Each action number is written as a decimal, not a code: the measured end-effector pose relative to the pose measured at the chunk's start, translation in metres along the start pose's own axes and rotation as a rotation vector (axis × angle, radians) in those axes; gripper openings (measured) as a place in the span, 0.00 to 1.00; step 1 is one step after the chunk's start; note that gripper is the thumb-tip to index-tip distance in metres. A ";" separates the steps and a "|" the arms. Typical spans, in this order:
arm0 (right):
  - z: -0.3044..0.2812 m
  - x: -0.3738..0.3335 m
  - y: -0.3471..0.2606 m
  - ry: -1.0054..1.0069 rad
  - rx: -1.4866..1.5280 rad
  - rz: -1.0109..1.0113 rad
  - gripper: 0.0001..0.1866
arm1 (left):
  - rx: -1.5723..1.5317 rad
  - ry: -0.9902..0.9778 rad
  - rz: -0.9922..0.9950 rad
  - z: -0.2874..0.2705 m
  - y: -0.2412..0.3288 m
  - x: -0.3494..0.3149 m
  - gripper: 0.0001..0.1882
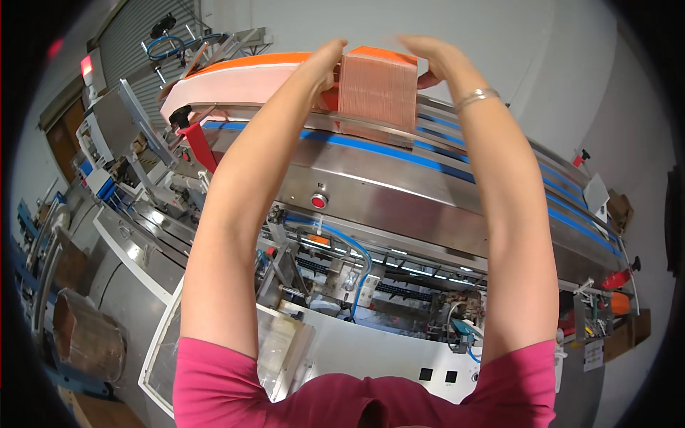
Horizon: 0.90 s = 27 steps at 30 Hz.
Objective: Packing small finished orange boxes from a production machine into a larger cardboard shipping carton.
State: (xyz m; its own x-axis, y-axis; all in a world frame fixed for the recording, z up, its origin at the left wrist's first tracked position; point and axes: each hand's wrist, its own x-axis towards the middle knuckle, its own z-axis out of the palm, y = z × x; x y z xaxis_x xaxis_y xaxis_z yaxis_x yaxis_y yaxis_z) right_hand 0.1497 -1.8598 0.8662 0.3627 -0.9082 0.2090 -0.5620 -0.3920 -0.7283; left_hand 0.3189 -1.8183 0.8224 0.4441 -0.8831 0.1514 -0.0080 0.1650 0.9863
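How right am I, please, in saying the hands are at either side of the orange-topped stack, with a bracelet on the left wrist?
The head view shows the bracelet on the right wrist, not the left; the left hand and right hand do flank the stack.

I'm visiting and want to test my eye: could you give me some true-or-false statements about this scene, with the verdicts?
1. The left hand and right hand are at opposite sides of an upright stack of thin pieces. True.
2. The silver bracelet is on the left wrist. False: the bracelet is on the right wrist.
3. A round red button sits on the machine's metal side. True.
4. The person wears green sleeves. False: the sleeves are deep pink.
5. The stack's top edge is blue. False: it is orange.
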 end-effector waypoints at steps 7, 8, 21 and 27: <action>0.002 0.017 0.089 -0.160 0.488 0.417 0.21 | 0.043 -0.130 -0.150 0.002 -0.029 0.012 0.14; 0.007 0.011 0.092 -0.235 0.421 0.429 0.24 | 0.043 -0.136 -0.149 0.007 -0.027 0.009 0.14; 0.019 -0.030 0.073 -0.170 0.644 0.257 0.23 | -0.194 -0.365 -0.057 0.032 -0.045 -0.005 0.17; 0.019 -0.027 0.075 -0.032 0.833 -0.132 0.23 | -0.299 -0.272 0.167 0.035 -0.017 -0.036 0.20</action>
State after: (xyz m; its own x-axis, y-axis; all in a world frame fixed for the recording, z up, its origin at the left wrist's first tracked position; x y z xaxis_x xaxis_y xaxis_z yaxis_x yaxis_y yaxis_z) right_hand 0.1120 -1.8622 0.7940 0.4150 -0.8530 0.3165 0.2134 -0.2469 -0.9452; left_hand 0.2715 -1.8045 0.8023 0.2058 -0.9104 0.3588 0.2176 0.4000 0.8903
